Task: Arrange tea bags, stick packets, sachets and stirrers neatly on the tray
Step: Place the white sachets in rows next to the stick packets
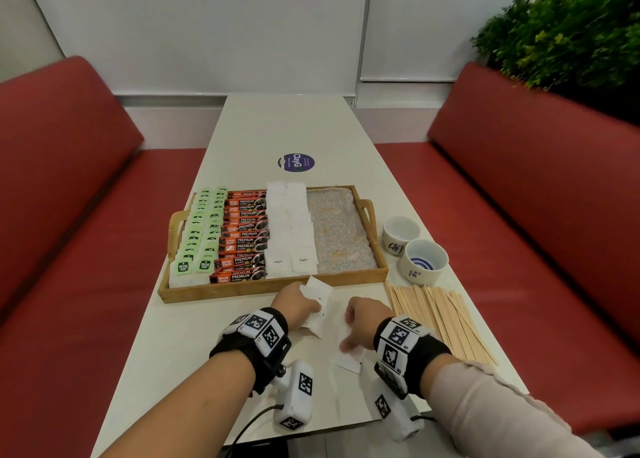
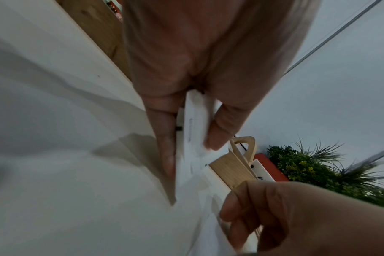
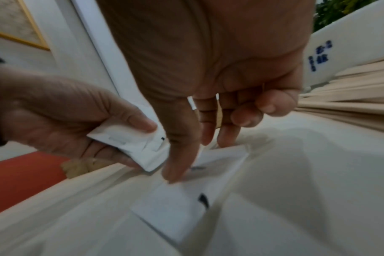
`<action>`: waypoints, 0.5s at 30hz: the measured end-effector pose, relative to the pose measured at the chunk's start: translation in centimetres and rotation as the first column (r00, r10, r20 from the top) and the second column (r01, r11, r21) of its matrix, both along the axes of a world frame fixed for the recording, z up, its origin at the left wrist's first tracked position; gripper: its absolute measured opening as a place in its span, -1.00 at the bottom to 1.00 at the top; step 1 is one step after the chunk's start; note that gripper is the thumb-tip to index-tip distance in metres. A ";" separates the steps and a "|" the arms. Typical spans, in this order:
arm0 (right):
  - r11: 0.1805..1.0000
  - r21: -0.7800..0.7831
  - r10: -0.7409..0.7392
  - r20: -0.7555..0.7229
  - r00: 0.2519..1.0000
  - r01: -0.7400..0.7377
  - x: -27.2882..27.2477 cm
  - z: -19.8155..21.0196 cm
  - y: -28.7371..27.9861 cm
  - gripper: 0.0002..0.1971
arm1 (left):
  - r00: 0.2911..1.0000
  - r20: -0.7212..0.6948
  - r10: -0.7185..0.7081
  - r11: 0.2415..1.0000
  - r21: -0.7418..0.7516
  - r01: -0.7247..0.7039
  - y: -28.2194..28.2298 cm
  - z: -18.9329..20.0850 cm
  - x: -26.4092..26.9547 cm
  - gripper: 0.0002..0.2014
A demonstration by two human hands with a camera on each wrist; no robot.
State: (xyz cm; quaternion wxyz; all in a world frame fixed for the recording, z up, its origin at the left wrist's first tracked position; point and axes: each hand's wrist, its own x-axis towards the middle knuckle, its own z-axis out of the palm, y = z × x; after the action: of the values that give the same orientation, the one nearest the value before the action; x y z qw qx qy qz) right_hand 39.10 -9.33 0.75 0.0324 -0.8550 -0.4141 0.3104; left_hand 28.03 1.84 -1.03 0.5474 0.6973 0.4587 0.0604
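Head view: flat white paper sugar sachets [image 1: 317,296] sit pinched between the left hand [image 1: 297,303] fingers [image 3: 140,121] beside the wooden tray [image 1: 277,286]; right hand [image 1: 363,322] fingers [image 3: 178,155] press another white sachet [image 3: 171,206] on the desk [image 1: 180,336].

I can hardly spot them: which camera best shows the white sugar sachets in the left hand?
The right wrist view: the white sugar sachets face it. The left wrist view shows them edge-on, the head view partly hidden.

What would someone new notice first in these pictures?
Probably the tray, its left part packed with neat rows of green tea bags, red stick packets and white sachets. Just in front, the left hand grips loose sachets, and stirrers lie fanned on the table at right.
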 end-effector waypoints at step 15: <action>0.997 -0.061 -0.047 0.042 0.998 0.049 0.0 -0.6 0.5 -0.77 | 1.000 0.031 0.002 0.994 -0.107 0.001 -0.9 1.1 -0.5 -0.84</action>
State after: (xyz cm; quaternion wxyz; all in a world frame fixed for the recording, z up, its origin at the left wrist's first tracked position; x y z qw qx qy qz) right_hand 39.06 -8.85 0.18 0.0050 -0.8715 -0.3842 0.3046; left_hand 27.58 0.99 0.03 0.5910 0.6659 0.4529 0.0466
